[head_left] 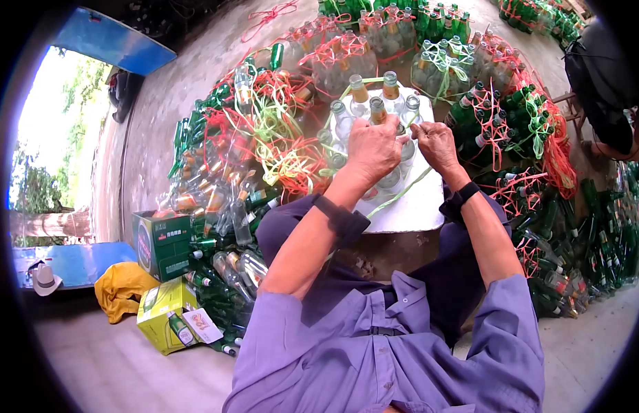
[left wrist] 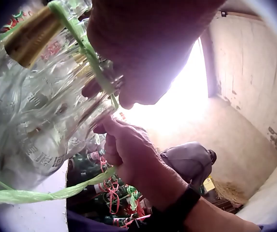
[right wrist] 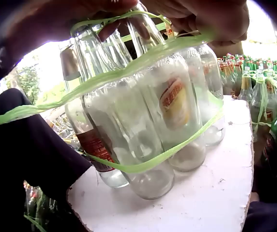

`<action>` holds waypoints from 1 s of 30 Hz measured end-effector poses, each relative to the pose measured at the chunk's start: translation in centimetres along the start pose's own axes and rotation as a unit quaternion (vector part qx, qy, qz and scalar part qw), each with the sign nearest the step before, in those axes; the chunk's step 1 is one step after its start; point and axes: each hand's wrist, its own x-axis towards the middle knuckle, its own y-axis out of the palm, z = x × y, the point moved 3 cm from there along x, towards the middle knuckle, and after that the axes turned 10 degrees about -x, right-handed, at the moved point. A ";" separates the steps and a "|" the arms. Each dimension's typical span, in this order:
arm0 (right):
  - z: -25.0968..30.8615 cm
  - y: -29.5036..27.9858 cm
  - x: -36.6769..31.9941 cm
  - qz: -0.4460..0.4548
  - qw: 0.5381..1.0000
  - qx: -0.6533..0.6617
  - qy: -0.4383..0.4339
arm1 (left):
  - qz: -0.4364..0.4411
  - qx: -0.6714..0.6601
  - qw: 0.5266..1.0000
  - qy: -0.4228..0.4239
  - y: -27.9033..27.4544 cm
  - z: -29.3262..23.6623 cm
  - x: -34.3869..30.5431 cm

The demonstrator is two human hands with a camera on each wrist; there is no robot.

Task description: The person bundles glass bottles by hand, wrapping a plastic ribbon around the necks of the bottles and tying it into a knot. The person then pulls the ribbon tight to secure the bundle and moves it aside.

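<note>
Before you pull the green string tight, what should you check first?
1. The bottles stand upright together on the white board: ok.
2. The string loops round the bottle bodies, low and high: ok.
3. The left hand holds the string at the bottle necks: ok.
4. The right hand is at the necks too; its hold on the string: cannot tell.
5. Knot made: cannot tell, the hands hide it.
6. The loose end of the string lies free across the board, not snagged: ok.
</note>
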 end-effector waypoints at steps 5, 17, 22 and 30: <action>-0.4 0.8 0.4 0.033 0.988 0.130 0.072 | 0.012 0.006 1.000 0.011 -0.3 -0.3 0.1; -4.3 6.3 0.8 0.153 0.981 0.113 0.039 | 0.141 -0.055 0.987 0.054 0.3 0.8 3.5; -3.9 6.1 1.2 0.124 0.981 0.106 0.103 | 0.138 -0.036 0.986 0.090 -0.2 0.4 3.4; -2.1 3.2 0.5 0.181 0.938 0.221 0.196 | 0.137 0.059 0.973 0.178 -0.9 -0.6 3.8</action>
